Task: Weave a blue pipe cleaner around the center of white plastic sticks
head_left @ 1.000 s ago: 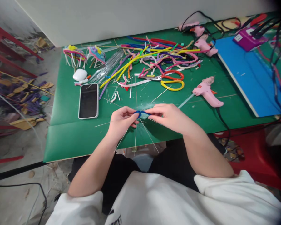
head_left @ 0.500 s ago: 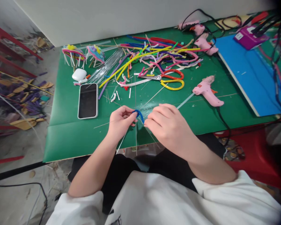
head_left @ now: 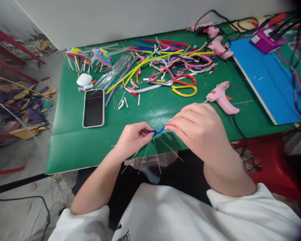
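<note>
Over the front part of the green table, my left hand [head_left: 134, 137] pinches one end of a blue pipe cleaner [head_left: 160, 131] between thumb and fingers. Several thin wires [head_left: 156, 154] fan out from that spot, pointing down past the table edge. My right hand [head_left: 198, 125] is closed on the other end of the pipe cleaner, which sags slightly between the two hands. The fingers hide where the wires meet.
Behind the hands lie red-and-yellow scissors [head_left: 184, 85] and a pile of coloured pipe cleaners [head_left: 165, 60]. A phone [head_left: 93, 108] is at left. A pink glue gun [head_left: 223, 97] with a cord and a blue board [head_left: 271, 80] are at right. Two small umbrella-like crafts [head_left: 101, 58] stand at the back.
My right hand has moved right and away from the left, pulling the blue pipe cleaner straighter. My left hand has shifted slightly right and nearer me, and the wires have tilted with it.
</note>
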A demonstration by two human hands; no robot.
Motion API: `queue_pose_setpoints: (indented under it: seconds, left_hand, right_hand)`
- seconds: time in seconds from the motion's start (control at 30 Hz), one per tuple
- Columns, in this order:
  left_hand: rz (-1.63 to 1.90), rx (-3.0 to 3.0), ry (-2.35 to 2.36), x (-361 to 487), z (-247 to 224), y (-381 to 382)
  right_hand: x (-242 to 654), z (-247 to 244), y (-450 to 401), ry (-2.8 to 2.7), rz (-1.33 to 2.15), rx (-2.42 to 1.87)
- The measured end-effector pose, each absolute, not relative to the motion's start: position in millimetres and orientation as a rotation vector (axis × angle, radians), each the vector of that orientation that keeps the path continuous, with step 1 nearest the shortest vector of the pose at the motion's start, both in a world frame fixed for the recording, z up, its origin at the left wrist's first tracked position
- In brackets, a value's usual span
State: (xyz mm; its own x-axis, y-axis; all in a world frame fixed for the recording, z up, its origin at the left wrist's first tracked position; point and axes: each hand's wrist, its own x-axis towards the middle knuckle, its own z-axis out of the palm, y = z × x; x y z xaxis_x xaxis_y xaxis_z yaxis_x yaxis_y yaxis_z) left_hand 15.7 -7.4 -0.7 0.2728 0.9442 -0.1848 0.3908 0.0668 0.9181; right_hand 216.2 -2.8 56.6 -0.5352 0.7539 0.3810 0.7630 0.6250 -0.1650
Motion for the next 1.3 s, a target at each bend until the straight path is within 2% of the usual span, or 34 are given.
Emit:
queue_pose_setpoints:
  seconds: [0.13,0.33,0.53,0.7,0.93,1.1,1.3]
  left_hand:
    - [0.511,1.604,1.163,10,4,-7]
    - [0.362,1.583,0.876,3,18,-8]
    - [0.772,1.202,0.956,-1,17,-9]
    - [0.959,1.09,1.033,1,10,-5]
    - [0.969,1.048,1.084,4,7,1]
    - [0.977,1.063,1.093,6,7,0]
    - [1.032,1.07,1.184,11,8,-2]
  right_hand:
    - [231,57,0,-2.551,0.245,-1.248]
    - [241,51,20,-2.506,0.86,-1.136]
    - [231,37,35,-2.276,1.105,-1.225]
    - [226,28,36,-2.293,1.077,-1.263]
    - [211,21,32,-2.268,0.608,-1.063]
    - [193,13,27,-2.137,0.65,-0.792]
    - [185,4,23,-2.014,0.657,-0.923]
